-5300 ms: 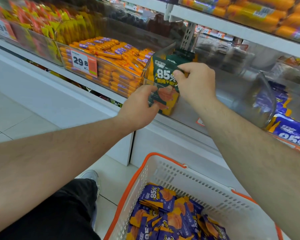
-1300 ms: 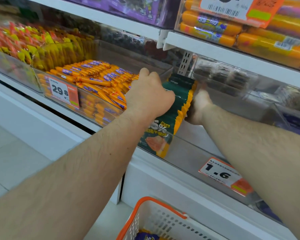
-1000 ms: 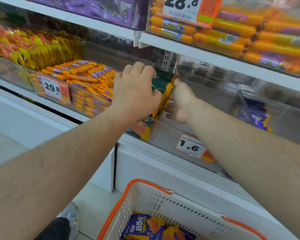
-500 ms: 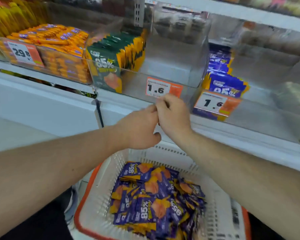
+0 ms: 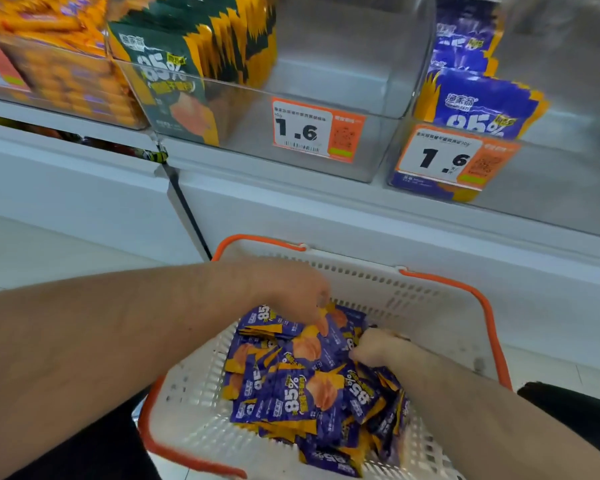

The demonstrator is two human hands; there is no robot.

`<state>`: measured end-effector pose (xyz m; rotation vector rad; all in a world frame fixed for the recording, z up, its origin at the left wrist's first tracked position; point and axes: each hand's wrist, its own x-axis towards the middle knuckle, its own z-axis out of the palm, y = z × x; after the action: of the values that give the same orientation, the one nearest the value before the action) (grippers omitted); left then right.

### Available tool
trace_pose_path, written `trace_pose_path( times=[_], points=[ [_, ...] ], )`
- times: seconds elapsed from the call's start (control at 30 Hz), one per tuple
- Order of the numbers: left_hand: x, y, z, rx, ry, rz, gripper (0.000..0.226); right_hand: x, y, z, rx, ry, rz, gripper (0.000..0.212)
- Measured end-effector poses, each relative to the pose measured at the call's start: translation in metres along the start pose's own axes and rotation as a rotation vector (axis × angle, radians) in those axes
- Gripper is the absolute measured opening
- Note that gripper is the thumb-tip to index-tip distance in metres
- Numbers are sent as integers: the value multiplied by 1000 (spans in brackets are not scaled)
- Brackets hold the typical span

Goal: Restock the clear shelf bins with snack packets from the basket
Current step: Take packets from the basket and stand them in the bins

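Left hand (image 5: 291, 292) and right hand (image 5: 378, 348) both on purple packets (image 5: 302, 386) in basket (image 5: 430, 292).

Bright, even shop light; motion blur and wide-angle bending.

The scene is lit evenly from above, and only soft shadows are cast. Pale glare is seen on the clear bins (image 5: 326, 98). The left hand (image 5: 291, 292) is smeared by motion blur, and the sausages (image 5: 59, 74) at top left are blurred too. The price tag (image 5: 317, 129) is rendered fairly sharp. Straight shelf edges are bent toward the frame's borders by the lens.
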<state>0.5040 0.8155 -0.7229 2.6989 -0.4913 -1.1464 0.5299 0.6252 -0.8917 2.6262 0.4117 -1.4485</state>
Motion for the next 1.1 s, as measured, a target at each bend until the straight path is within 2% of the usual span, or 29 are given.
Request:
trace_pose_path(
  times=[0.13, 0.27, 0.37, 0.43, 0.53, 0.6, 0.7, 0.77, 0.83, 0.9, 0.97, 1.03, 1.1],
  points=[
    [10, 12, -18, 78, -4, 0, 32, 3, 7, 0, -34, -10, -32, 36],
    [22, 34, -31, 119, 69, 48, 33, -9, 11, -19, 25, 243, 15, 14],
    [32, 40, -29, 162, 53, 56, 32, -35, 13, -43, 57, 388, -41, 22],
    [33, 41, -26, 199, 51, 56, 31, -60, 13, -57, 85, 433, -75, 13],
    [33, 40, -26, 228, 97, 77, 34, -100, 16, -75, 157, 500, -106, 24],
    [29, 39, -27, 203, 140, 92, 50, -130, 18, -87, 224, 543, -134, 24],
    [20, 34, -26, 172, 168, 150, 97, -163, 24, -107, 404, 599, -133, 22],
    [13, 31, -25, 84, 171, 217, 121, -177, 31, -115, 705, 654, -104, 23],
    [7, 35, -22, -13, 219, 273, 129, -186, 35, -121, 1081, 645, -98, 22],
    [4, 41, -20, 9, 380, 303, 124, -190, 38, -124, 1461, 548, -102, 20],
    [3, 47, -20, 57, 582, 336, 95, -190, 39, -127, 1690, 424, -85, 22],
    [2, 46, -23, -19, 815, 404, 54, -192, 41, -129, 1767, 337, -99, 23],
    [-5, 43, -31, -186, 977, 389, 24, -196, 45, -130, 1649, 318, -103, 19]
  ],
)
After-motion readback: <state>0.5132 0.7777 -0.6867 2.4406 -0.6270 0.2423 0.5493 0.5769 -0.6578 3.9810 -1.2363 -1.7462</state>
